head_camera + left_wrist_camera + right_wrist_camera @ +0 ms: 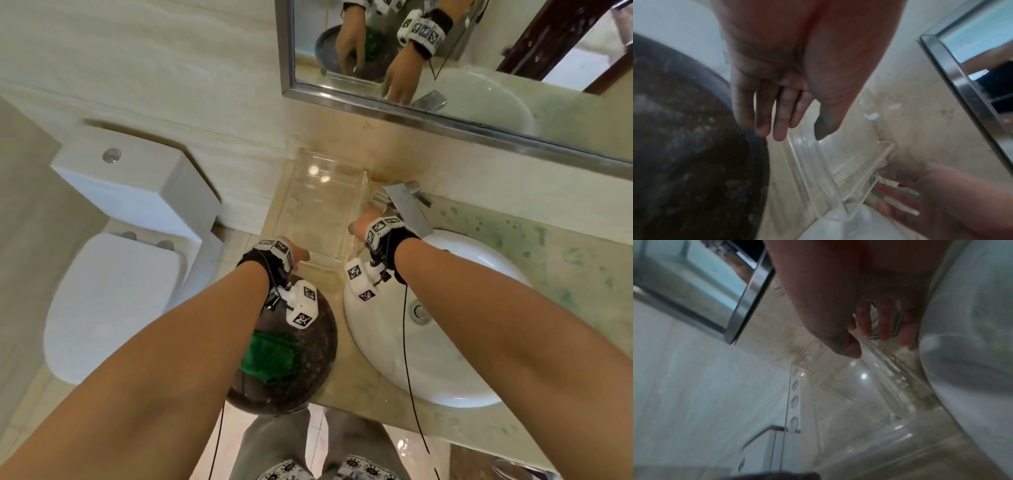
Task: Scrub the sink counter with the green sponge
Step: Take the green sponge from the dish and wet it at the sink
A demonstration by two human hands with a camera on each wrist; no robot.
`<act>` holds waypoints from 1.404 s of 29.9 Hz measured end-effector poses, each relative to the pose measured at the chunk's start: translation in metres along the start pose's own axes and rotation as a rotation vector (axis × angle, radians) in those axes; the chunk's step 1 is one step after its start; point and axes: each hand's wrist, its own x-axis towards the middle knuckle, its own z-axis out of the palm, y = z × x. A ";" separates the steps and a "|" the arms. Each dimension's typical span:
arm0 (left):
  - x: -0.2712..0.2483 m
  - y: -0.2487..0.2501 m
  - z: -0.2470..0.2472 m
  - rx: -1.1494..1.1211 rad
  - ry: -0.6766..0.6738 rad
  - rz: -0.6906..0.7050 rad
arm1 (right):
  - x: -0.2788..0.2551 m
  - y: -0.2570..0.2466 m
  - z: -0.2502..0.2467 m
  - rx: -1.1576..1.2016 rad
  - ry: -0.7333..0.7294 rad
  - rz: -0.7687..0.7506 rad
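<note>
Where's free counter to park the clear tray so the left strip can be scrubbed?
Bare counter lies right of the white basin, under the mirror, though green-speckled. The left strip is crowded: clear tray fills the back, dark bowl with the green sponge fills the front, both hands (left hand, right hand) at the tray.
</note>
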 end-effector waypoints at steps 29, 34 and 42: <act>-0.086 -0.139 -0.002 0.185 0.196 0.211 | -0.089 -0.039 0.147 -0.161 -0.175 -0.367; -0.083 -0.162 0.024 0.168 0.166 0.111 | -0.092 -0.025 0.174 -0.213 -0.247 -0.383; -0.077 -0.176 0.067 0.202 0.094 0.006 | -0.090 -0.008 0.211 -0.262 -0.337 -0.347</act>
